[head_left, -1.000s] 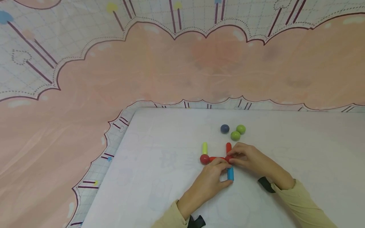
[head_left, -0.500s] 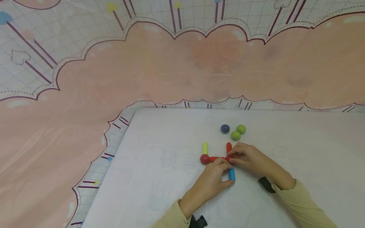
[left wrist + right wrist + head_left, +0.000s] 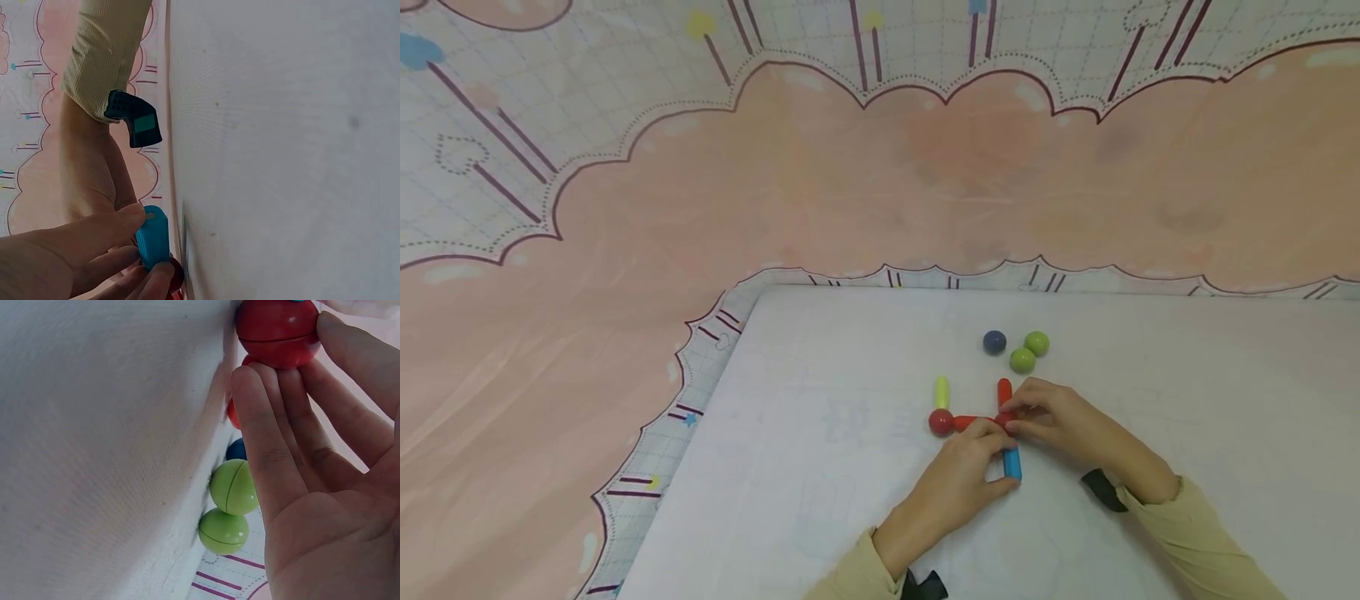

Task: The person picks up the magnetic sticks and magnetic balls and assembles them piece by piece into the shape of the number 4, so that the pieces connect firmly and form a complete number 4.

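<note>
Left hand (image 3: pixel 951 479) pinches a short blue rod (image 3: pixel 1012 465) between thumb and fingers, its near end by the thumb. At the rod's far end, the right hand (image 3: pixel 1063 421) holds a glossy red ball (image 3: pixel 278 328) between thumb and fingertips. In the head view that ball is mostly covered by fingers. One red rod (image 3: pixel 1004 390) points away from it; another red rod (image 3: pixel 972 423) runs left, partly behind the left fingers, to a second red ball (image 3: pixel 942 422). From this second ball a yellow-green rod (image 3: pixel 942 392) extends away.
Beyond the hands, a dark blue ball (image 3: pixel 995 342) and two green balls, one nearer (image 3: pixel 1022 360) and one farther (image 3: pixel 1037 342), lie on the white board (image 3: pixel 790 375). A patterned peach cloth (image 3: pixel 820 183) surrounds the board's far and left edges.
The blue rod's near end has swung slightly right together with the left hand. The right hand keeps its hold on the red ball, and the head view has shifted a little.
</note>
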Demonstrator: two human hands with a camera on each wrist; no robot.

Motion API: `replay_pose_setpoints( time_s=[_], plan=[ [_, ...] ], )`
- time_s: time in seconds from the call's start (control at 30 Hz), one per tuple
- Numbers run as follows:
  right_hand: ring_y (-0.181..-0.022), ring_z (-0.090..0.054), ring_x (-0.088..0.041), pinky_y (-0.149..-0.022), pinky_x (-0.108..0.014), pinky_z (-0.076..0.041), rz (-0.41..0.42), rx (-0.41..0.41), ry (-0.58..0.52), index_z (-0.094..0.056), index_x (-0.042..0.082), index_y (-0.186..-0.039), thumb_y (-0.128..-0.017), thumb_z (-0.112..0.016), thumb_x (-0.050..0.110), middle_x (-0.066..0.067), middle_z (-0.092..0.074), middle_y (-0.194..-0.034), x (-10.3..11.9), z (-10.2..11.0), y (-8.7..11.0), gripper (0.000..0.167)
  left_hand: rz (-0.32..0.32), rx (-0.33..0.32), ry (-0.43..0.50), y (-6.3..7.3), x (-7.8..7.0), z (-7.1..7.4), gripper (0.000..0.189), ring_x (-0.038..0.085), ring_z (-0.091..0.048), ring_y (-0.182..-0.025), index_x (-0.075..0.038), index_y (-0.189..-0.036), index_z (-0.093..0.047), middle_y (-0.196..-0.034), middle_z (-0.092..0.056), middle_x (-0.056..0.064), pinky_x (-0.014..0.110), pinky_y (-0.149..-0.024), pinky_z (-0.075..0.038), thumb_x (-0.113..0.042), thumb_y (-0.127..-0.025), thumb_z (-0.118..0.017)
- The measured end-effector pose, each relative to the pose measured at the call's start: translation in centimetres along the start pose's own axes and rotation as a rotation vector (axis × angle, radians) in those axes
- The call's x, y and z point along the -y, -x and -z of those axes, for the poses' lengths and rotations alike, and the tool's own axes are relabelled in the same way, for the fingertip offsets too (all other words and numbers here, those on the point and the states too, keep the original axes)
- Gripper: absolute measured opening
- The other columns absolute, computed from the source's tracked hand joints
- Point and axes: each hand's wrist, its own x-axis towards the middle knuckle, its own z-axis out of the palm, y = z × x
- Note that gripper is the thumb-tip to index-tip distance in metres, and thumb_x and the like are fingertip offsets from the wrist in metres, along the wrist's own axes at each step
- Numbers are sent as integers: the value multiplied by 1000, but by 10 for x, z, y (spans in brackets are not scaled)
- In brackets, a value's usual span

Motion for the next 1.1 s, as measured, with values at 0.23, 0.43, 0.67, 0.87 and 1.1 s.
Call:
replay_pose_setpoints(
  time_s=[0.23,0.43,0.67,0.87,1.1],
  plan=[
    [-86,-57,-6,-78,-22,-53,-26,16,-5,-73,9,-106,-88,-75,17,6,-65,-96,0,0,1,19,16,20,3,2,0,2,38,5,-60,-108,-13,-120,-70,-121,-60,-3,17,-98,-47,-25,-85,-80],
    [-86,-57,-7,-77,-22,-53,-31,12,-1,-74,10,-105,-88,-75,18,8,-65,-94,2,0,1,18,27,1,47,5,5,9,37,4,-60,-102,-13,-118,-71,-121,-62,-3,13,-92,-49,-25,-85,-80],
    [-86,-57,-5,-79,-22,-55,-54,23,14,-74,11,-105,-88,-76,20,8,-65,-95,1,1,1,20,34,-52,62,9,13,18,33,6,-60,-92,-13,-116,-71,-115,-62,-4,11,-81,-49,-20,-85,-80],
    [-87,-58,-5,-81,-24,-56,-76,28,-2,-73,11,-105,-88,-76,19,7,-65,-95,1,0,0,20,75,-94,101,11,25,28,30,10,-61,-94,-14,-116,-71,-113,-63,-4,16,-83,-51,-15,-86,-78],
    [-86,-57,-6,-78,-22,-55,-98,27,1,-74,11,-106,-87,-77,20,8,-65,-95,3,1,0,21,118,-140,122,13,36,37,27,12,-62,-89,-11,-112,-72,-107,-65,1,18,-80,-54,-12,-86,-78]
  ],
)
